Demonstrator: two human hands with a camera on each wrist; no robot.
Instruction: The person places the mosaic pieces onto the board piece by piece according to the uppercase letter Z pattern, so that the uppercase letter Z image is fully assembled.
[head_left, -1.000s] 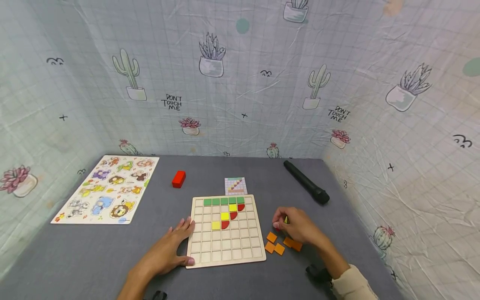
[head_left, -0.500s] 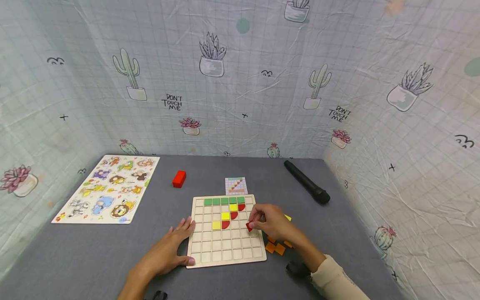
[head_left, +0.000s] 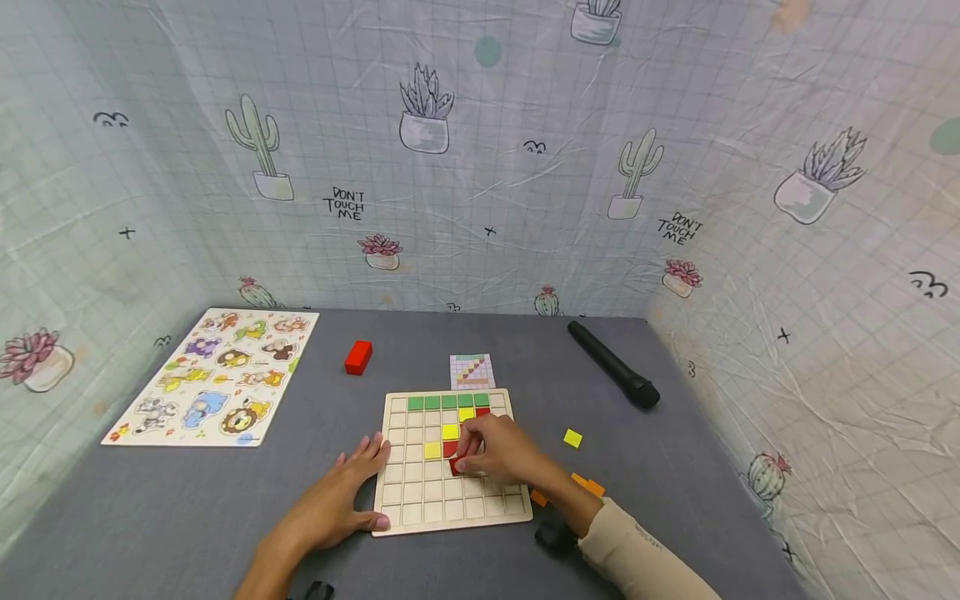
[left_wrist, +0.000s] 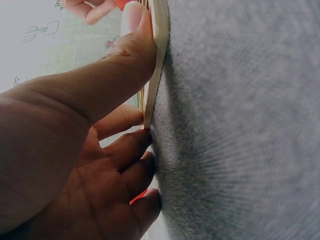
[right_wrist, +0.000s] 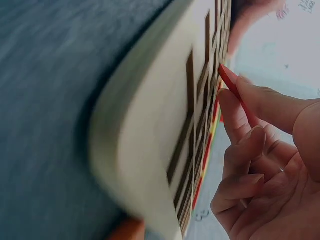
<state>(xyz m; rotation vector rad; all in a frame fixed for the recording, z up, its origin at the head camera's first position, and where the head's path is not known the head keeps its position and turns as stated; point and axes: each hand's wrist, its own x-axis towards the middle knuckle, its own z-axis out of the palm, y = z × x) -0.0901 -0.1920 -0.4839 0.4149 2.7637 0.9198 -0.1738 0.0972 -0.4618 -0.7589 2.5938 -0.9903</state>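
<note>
Seemingly, the left hand (head_left: 341, 498), outspread, steadies the board (head_left: 433, 491) by its left edge. The right hand (head_left: 497, 450) pinches a red piece (right_wrist: 229, 76), tip free.

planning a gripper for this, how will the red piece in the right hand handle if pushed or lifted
The red piece is probably stiff: it shows no bend between the fingers. It looks thin and small, so likely light. Its flat shape suggests sliding rather than rolling.

My left hand (head_left: 347, 493) blocks the board's (head_left: 432, 511) left edge, my right hand (head_left: 497, 452) its middle; its near row is passable.
</note>
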